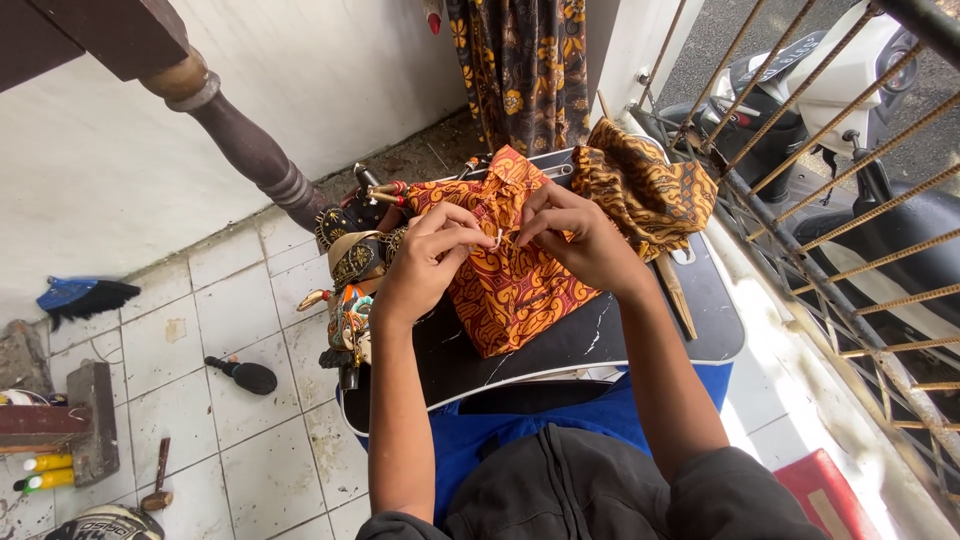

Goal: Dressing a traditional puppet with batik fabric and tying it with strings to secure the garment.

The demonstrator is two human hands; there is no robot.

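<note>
An orange-and-red patterned cloth garment (510, 285) lies on a black lap board (600, 340) over my knees. My left hand (430, 255) pinches the cloth near its top edge, fingers closed. My right hand (580, 235) meets it from the right, pinching the same spot, with a thin white thread or pin (497, 238) showing between the fingertips. A brown-and-yellow patterned cloth (645, 180) is bunched behind the right hand. A puppet-like figure with gilded ornaments (352, 270) lies at the board's left edge, partly under the orange cloth.
A metal window grille (850, 200) runs along the right, with a scooter (820, 80) outside. A dark turned wooden leg (250, 150) stands at upper left. On the tiled floor lie a black brush (245, 375), a small hammer (158, 480) and a blue brush (85, 297).
</note>
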